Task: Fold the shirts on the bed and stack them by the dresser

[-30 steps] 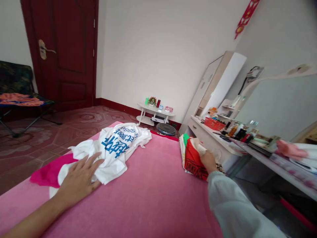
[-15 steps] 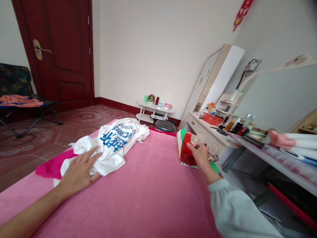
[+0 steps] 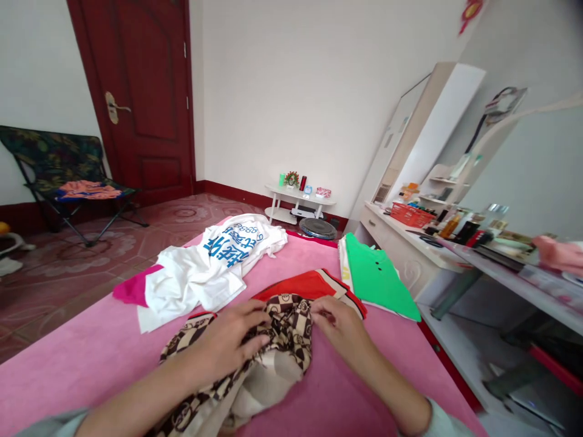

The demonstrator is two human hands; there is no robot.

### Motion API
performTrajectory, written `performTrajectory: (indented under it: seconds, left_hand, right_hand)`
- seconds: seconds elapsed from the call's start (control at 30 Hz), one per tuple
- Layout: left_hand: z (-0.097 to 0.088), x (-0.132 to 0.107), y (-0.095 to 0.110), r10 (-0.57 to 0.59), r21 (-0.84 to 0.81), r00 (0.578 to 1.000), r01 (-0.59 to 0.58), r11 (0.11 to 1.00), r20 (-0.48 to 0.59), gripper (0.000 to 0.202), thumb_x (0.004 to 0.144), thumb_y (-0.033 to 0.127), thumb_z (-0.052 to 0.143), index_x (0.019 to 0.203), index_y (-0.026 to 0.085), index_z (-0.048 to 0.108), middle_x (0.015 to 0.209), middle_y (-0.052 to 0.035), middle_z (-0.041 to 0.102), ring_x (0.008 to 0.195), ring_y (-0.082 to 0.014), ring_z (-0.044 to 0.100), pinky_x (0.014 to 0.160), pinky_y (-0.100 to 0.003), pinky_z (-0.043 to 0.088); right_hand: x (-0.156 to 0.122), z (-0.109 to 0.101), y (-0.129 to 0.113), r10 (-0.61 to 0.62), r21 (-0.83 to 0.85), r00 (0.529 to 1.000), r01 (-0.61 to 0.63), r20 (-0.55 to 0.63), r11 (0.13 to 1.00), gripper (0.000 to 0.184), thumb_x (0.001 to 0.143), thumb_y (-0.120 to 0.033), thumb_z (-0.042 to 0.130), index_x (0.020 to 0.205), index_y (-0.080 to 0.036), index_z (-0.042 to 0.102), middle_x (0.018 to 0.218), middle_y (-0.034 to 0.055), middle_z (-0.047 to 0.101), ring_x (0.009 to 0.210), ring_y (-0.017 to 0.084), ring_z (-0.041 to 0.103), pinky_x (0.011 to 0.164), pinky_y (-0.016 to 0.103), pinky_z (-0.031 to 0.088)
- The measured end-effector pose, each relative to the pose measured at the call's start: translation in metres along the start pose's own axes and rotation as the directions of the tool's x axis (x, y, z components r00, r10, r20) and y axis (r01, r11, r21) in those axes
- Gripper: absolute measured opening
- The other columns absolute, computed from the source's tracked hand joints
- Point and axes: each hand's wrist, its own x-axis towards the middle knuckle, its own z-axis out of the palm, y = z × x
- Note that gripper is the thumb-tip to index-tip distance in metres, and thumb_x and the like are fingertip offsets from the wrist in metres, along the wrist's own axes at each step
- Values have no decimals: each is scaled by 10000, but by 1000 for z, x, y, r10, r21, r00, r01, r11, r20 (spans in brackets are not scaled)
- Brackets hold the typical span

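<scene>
A brown-and-cream checkered garment with a red section lies crumpled on the pink bed cover in front of me. My left hand rests over its left side, thumb and fingers apart on the cloth. At the right edge, my right hand pinches a bit of the fabric between thumb and fingers. To the left spreads a rumpled white T-shirt with blue lettering, on top of something magenta. Beyond my right hand, a folded green shirt lies over other folded cloth.
A dressing table with a red basket and bottles stands along the right. Past the bed's far edge is a small white table. A camping chair with orange cloth sits near the red door.
The checkered garment with red has come from the right-hand pile to the bed's middle, uncovering the green shirt. Both my hands have moved together onto it. The view has swung left.
</scene>
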Motion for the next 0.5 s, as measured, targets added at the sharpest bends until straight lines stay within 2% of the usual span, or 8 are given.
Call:
performTrajectory:
  seconds: [0.07,0.13,0.2,0.27,0.33,0.4,0.43,0.5]
  left_hand:
    - [12,-3,19,-3,1,993,3,1000,120,326,835,317,538,1150,279,613,1205,-72,569,1070,-246,556,961,-393,434]
    - [17,-10,32,-2,30,988,-2,1000,157,355,768,251,598,1120,292,624,1199,-68,564,1087,-259,537,965,-416,421]
    - [15,-21,38,8,54,986,-17,998,166,415,699,211,652,1095,332,630,1296,-44,499,1180,-282,471,1000,-442,385]
    - [10,-31,35,-10,90,986,-6,996,169,522,627,217,713,1111,388,619,1426,-8,373,1292,-328,353,1055,-500,308]
    - [4,-40,23,-86,141,987,67,988,134,736,544,247,771,1221,426,545,1515,3,228,1358,-373,231,1091,-551,220]
    - [-1,-46,6,-199,168,976,182,969,91,963,483,276,793,1355,409,409,1545,-29,155,1372,-384,207,1099,-542,215]
    - [-4,-48,-1,-253,164,964,237,957,81,1022,475,292,788,1397,379,355,1539,-54,183,1362,-376,246,1091,-516,252]
    - [-9,-52,-6,-320,128,943,307,943,93,960,528,319,741,1408,315,355,1469,-86,352,1294,-341,388,1043,-447,353]
  right_hand:
    - [22,6,29,42,9,995,-41,-86,999,210,819,-236,480,953,-185,633,949,63,663,853,188,598,786,306,444]
    - [31,20,56,115,5,989,-116,-93,993,304,812,-277,515,1085,-167,592,1031,89,646,890,198,599,810,328,447]
    - [31,35,75,159,-38,986,-161,-50,986,300,750,-248,581,1038,-167,601,982,75,647,868,193,597,785,318,450]
    - [28,40,82,179,-69,984,-177,19,982,163,683,-188,611,845,-178,617,796,24,639,749,170,584,704,284,447]
    - [24,29,80,189,-12,981,-189,35,982,53,658,-184,617,686,-188,572,622,-21,578,614,143,540,616,256,427]
    - [22,2,73,197,141,978,-185,-73,973,116,662,-250,635,640,-197,534,588,-25,559,576,140,526,569,248,417]
    - [20,-15,70,207,231,963,-164,-174,959,154,667,-296,643,648,-201,523,628,-13,581,594,146,541,563,249,422]
    - [14,-48,68,268,377,882,-113,-388,919,234,683,-388,649,682,-205,503,768,19,634,642,156,576,555,250,436]
